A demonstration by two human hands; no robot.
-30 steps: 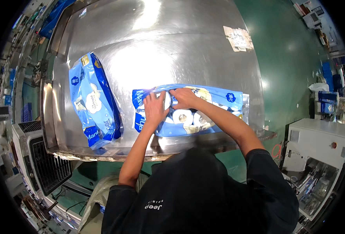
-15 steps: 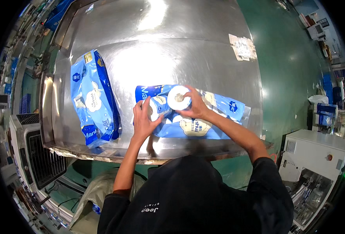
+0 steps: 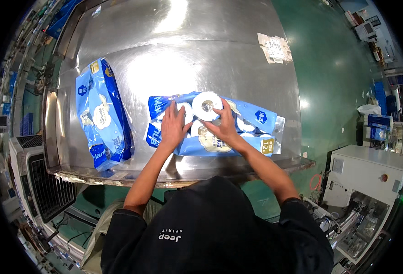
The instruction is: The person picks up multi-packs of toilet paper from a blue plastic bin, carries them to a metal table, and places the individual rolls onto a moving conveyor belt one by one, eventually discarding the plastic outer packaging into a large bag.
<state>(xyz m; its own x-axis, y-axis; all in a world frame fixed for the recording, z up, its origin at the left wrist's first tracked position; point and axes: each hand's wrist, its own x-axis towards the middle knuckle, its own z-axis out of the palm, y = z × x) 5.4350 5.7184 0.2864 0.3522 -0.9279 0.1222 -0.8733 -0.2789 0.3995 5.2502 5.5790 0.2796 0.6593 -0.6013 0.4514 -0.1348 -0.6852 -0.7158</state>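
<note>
A blue plastic pack of white paper rolls (image 3: 251,123) lies flat on the steel table (image 3: 187,55), just beyond the near edge. My left hand (image 3: 173,128) rests flat on the left part of the pack, pressing a roll under it. My right hand (image 3: 223,125) grips a white roll (image 3: 207,106) that stands out above the pack's upper edge, its core hole facing up. More rolls show through the wrapper beside my right hand.
A second, sealed blue pack (image 3: 103,119) lies at the table's left side. A paper label (image 3: 274,47) is stuck on the far right of the table. White machine cabinet (image 3: 368,173) stands to the right, a metal grille unit (image 3: 41,182) to the lower left.
My right hand has lifted one roll up and out above the pack's top edge. My left hand has slid down onto the pack's left part.
</note>
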